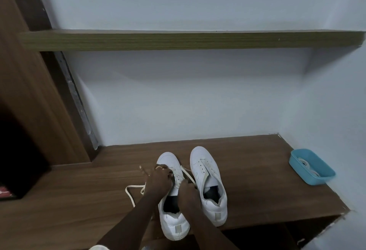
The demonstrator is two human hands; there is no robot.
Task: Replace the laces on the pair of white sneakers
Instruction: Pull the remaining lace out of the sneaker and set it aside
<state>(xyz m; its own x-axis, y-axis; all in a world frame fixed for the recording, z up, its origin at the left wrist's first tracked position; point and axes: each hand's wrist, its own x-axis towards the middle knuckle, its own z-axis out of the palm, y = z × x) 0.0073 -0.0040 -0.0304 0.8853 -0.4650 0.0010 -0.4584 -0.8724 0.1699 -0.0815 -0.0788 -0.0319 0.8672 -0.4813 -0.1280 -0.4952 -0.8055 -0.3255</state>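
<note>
Lacing right at the bench edge
Left hand and right hand pinch the lace on the left sneaker, its heel overhanging; the right sneaker sits beside it, with open wood to the left.

White sneakers; cream lace; blue tub; brown wood-grain counter

Left grip and right grip hide where the lace threads the left sneaker — forearms cut off below.
</note>
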